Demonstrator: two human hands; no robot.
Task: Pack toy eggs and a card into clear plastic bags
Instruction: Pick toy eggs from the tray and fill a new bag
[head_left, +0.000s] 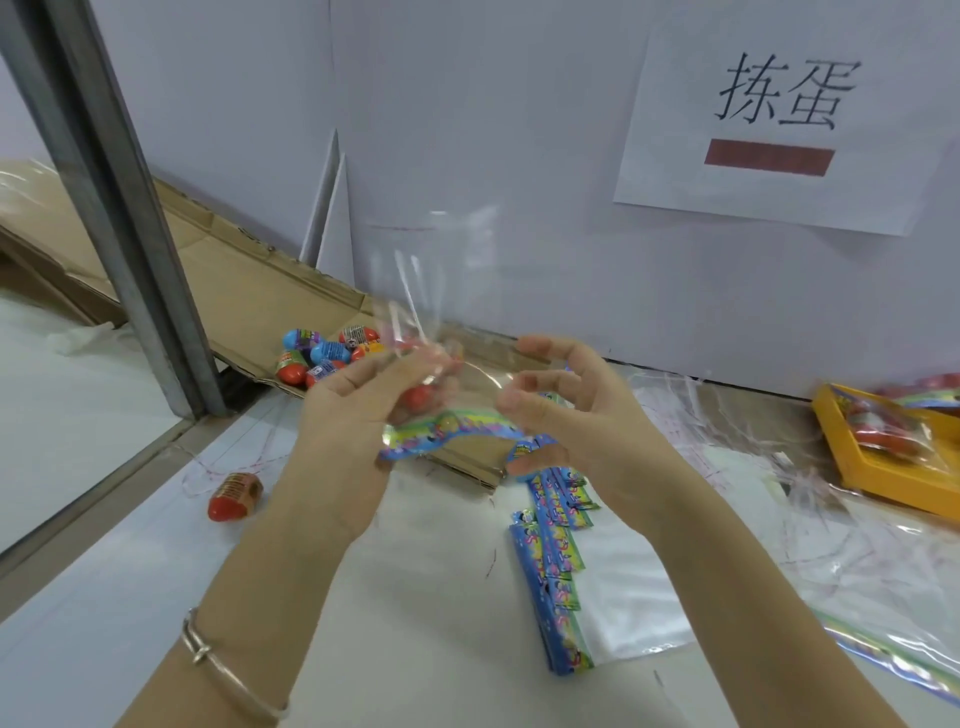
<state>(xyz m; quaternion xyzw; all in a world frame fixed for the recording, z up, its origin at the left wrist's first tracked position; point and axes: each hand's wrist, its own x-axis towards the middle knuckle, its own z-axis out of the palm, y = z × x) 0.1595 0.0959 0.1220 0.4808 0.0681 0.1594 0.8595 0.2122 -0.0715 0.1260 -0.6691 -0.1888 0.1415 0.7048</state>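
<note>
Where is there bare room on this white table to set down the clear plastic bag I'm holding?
Bare white tabletop lies between the lone red toy egg and the stack of blue-edged clear bags. Crowded: loose clear film and the yellow tray at right, the egg pile on the brown cardboard behind.

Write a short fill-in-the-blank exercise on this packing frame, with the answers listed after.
1. The left hand and right hand hold one clear plastic ____ between them.
2. The lone toy egg on the table is ____ in colour.
3. The tray at the right edge is ____.
4. The bracelet sits on the ____ wrist.
Missing words: bag; red; yellow; left.
</note>
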